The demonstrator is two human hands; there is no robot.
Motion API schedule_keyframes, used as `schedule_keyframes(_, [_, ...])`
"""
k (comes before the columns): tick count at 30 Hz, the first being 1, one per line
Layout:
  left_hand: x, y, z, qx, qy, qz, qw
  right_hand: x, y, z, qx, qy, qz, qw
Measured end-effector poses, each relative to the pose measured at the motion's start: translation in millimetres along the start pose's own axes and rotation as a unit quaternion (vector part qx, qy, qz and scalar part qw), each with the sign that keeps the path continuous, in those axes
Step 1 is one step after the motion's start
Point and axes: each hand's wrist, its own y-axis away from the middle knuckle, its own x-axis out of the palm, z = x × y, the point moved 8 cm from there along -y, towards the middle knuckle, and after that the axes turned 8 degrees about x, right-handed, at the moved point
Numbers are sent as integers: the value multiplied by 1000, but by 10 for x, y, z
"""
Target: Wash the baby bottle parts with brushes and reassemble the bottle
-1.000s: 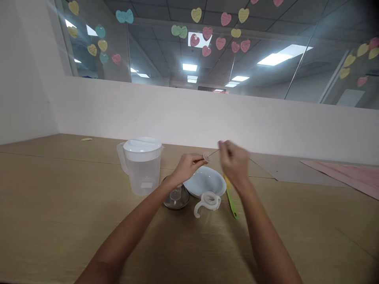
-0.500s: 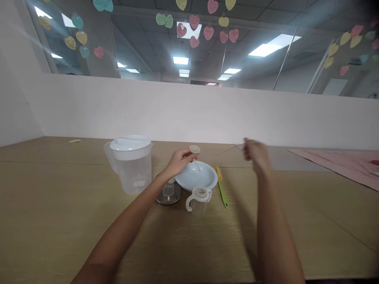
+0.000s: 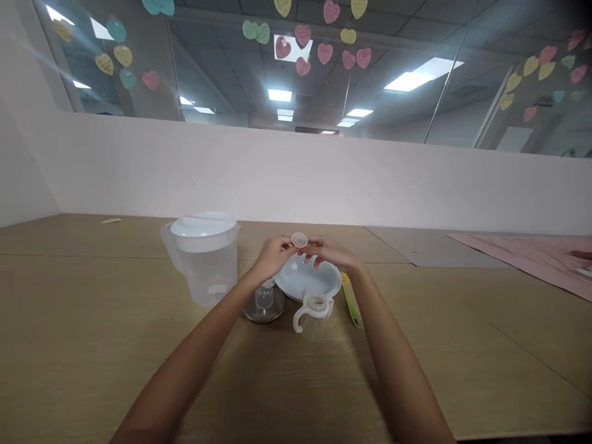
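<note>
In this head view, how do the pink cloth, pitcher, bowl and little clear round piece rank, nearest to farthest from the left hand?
1. Clear round piece, at the left hand
2. Bowl, lower right
3. Pitcher, to the left
4. Pink cloth, far right

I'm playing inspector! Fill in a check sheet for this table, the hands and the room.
Surface: tan wood-patterned table, with seam lines.
Job's things: small round translucent plastic cap; shallow white bowl below the hands.
Clutter: translucent plastic pitcher with white lid; dark metal dish with small clear cup; clear bottle with white handled collar; green-handled yellow brush; pink cloth.
Hands: left hand pinches the cap; right hand is right beside it, grip unclear.
Cables: nothing seen.
Surroundings: white wall; glass panes with heart-shaped paper notes.
</note>
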Motion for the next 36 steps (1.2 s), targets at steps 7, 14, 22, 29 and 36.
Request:
schedule_keyframes(7, [-56,49,165,-82,147,-79,983,207,146,295,-57,38,34,997])
schedule_keyframes(14, [55,77,225,-87,129,-18,988,43,58,164,-42,27,-2,999])
schedule_keyframes(22, [23,343,398,-131,-295,351,879,-193,21,-205,37,163,10,986])
schedule_keyframes(29, [-18,415,545,-158,-345,396,836,-366,-143,-566,156,516,-107,835])
schedule_keyframes(36, [60,463,636,-159,-336,415,831,-79,-320,-816,157,529,-67,831])
